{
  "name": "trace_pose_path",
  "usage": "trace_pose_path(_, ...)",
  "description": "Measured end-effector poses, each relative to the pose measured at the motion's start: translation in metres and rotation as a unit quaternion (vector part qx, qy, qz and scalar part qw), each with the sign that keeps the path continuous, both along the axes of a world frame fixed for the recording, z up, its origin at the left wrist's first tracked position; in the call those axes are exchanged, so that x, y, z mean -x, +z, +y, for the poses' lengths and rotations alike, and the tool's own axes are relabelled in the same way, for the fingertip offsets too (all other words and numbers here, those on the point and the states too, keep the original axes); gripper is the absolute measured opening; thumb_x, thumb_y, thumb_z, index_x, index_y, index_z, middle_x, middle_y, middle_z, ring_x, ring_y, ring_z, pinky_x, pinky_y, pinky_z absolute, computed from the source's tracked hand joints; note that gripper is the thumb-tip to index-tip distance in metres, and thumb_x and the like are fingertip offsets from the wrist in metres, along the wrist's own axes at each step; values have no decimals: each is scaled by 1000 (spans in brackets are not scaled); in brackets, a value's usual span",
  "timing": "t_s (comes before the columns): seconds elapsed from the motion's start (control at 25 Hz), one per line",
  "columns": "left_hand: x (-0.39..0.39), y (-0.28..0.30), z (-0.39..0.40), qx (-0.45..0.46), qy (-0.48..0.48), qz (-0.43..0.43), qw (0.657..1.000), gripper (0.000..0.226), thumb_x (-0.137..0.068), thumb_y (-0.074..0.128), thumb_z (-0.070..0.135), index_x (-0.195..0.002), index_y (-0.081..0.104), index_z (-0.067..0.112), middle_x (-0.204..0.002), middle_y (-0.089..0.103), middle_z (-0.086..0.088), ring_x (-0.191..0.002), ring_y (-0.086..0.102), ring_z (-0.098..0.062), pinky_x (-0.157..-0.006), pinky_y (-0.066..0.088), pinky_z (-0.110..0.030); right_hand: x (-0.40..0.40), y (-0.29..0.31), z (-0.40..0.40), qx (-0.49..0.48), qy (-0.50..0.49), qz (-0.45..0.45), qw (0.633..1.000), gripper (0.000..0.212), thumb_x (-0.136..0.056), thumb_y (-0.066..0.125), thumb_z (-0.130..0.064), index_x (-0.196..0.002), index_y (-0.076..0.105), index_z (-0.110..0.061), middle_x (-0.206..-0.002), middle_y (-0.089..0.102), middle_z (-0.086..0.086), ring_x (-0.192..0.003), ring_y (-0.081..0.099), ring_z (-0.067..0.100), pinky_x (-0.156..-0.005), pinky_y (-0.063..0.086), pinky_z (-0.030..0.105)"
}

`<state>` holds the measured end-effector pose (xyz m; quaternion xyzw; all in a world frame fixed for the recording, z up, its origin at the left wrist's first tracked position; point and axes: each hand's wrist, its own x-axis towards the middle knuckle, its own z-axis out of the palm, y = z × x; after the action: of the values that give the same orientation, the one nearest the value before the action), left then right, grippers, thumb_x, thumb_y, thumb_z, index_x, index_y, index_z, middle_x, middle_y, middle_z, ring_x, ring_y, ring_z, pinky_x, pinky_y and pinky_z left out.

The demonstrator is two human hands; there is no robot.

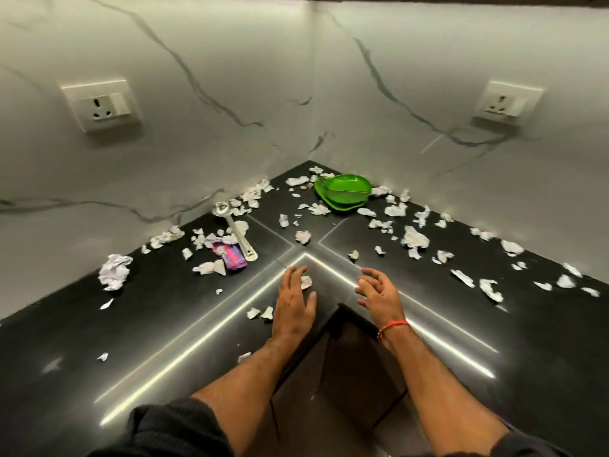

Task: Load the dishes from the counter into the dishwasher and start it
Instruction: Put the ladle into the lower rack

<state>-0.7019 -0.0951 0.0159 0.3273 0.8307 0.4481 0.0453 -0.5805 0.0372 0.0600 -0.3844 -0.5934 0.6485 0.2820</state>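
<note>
Both forearms are bare, with dark ribbed knit sleeves (171, 427) pushed up near the elbows. A thin red thread bracelet (392, 327) circles the wrist of the right hand (379, 293); the left hand (294, 303) wears nothing.

The left hand (293, 305) covers part of a crumpled paper scrap (306, 282), so its grip on it cannot be told. The bench (99, 341) runs off both side edges. Both sleeves are cut by the bottom edge. The purple packet's (230, 257) print is too blurred to read.
</note>
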Motion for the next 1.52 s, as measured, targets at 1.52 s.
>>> trace_pose_path(1.52,207,-10,-55,308,110,-147,934,121,-79,84,20,-160,-6,18,-137,55,-20,-126,55,-35,-104,48,-45,329,-71,-33,-179,222,-436,853,63,-80,62,-59,-129,47,-22,-136,47,15,-128,39,36,-103,39,47)
